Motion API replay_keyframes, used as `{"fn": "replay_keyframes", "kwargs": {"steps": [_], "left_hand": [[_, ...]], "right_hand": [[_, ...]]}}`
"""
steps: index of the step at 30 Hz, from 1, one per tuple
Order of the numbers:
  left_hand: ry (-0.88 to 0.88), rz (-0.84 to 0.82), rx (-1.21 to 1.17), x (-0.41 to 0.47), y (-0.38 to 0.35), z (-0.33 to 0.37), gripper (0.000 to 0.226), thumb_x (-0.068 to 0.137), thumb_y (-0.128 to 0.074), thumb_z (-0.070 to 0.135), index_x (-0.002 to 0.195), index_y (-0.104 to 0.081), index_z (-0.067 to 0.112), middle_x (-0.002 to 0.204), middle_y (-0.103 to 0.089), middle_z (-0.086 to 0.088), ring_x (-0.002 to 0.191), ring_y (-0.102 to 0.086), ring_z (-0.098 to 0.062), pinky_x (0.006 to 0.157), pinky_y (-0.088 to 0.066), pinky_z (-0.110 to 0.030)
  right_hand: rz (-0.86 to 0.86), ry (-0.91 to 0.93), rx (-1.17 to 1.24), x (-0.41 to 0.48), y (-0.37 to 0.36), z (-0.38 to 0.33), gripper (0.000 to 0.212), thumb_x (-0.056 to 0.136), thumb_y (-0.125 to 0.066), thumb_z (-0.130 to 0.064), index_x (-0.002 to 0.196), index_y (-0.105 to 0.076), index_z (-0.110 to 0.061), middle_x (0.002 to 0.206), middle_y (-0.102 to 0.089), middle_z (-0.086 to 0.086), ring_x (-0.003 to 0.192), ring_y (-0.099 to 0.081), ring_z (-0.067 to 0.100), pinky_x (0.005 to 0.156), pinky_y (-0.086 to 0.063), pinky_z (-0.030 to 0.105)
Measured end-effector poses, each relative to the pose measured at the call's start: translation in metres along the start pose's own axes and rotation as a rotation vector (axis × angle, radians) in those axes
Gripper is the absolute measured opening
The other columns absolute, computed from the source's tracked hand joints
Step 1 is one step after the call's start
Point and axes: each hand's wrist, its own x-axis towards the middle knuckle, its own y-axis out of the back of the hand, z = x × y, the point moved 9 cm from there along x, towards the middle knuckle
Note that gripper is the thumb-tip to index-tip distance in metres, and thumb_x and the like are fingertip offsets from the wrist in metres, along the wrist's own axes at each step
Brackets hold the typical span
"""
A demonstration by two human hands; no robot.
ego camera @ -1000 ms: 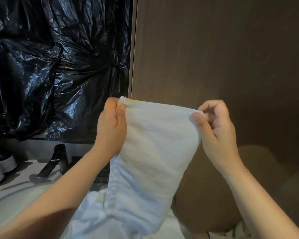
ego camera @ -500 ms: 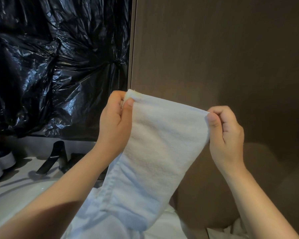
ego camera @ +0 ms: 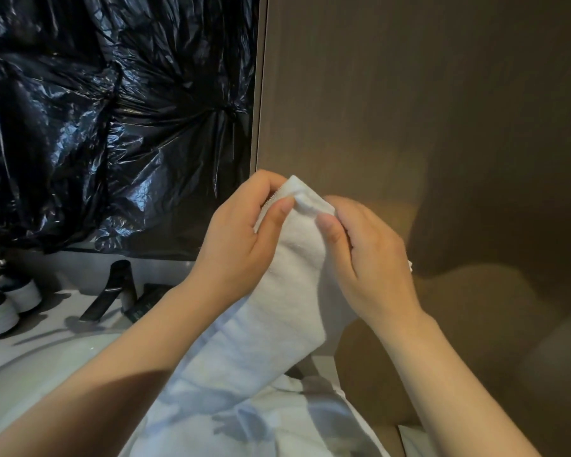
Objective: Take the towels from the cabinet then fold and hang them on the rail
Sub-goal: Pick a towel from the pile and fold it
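1. Since the earlier frame, right hand (ego camera: 366, 258) has closed toward left hand (ego camera: 244, 239); corners now meet.
2. Both hands pinch towel (ego camera: 290, 291) at its top.
3. Towel hangs lengthwise below both hands.

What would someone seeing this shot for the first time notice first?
The white towel at centre, hanging down from two bare hands: the left hand and the right hand pinch its top edge close together. Behind, crinkled black plastic sheeting fills the upper left, glinting beside the plain brown panel on the right.
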Motion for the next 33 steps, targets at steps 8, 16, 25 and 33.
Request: {"fn": "replay_keyframes", "kwargs": {"steps": [8, 16, 25, 33], "left_hand": [[0.295, -0.12, -0.076, -0.058, 0.004, -0.062, 0.032, 0.085, -0.044, 0.059, 0.096, -0.056, 0.031, 0.083, -0.06, 0.025, 0.074, -0.058, 0.004, 0.063, -0.043, -0.006], [0.621, -0.403, -0.127, -0.162, -0.029, -0.139, 0.034, 0.082, -0.046, 0.071, 0.107, -0.053, 0.049, 0.104, -0.06, 0.037, 0.097, -0.055, 0.018, 0.073, -0.041, -0.006], [0.533, -0.501, -0.019, -0.148, -0.019, -0.142, 0.024, 0.09, -0.052, 0.055, 0.076, -0.054, 0.036, 0.072, -0.058, 0.013, 0.07, -0.054, 0.002, 0.061, -0.039, -0.012], [0.497, -1.007, 0.215, -0.183, -0.104, -0.159, 0.035, 0.093, -0.053, 0.053, 0.087, -0.06, 0.019, 0.092, -0.061, 0.005, 0.086, -0.055, -0.008, 0.073, -0.039, -0.021]], "right_hand": [[-0.081, 0.013, -0.048, -0.008, -0.027, -0.01, 0.021, 0.1, -0.035, -0.041, 0.086, -0.047, -0.03, 0.073, -0.044, -0.022, 0.065, -0.048, -0.004, 0.063, -0.034, 0.005], [-0.128, -0.019, -0.017, -0.018, -0.038, -0.005, 0.027, 0.102, -0.036, -0.04, 0.085, -0.051, -0.026, 0.071, -0.048, -0.018, 0.067, -0.052, 0.005, 0.061, -0.036, 0.015], [-0.096, -0.481, -0.014, -0.063, -0.026, 0.082, 0.035, 0.101, -0.039, -0.044, 0.075, -0.054, -0.026, 0.068, -0.056, -0.008, 0.069, -0.056, 0.003, 0.053, -0.038, 0.013], [-0.246, -0.998, -0.035, -0.213, -0.045, 0.181, 0.042, 0.102, -0.039, -0.039, 0.078, -0.061, -0.013, 0.075, -0.063, 0.005, 0.072, -0.059, 0.02, 0.064, -0.045, 0.035]]}}
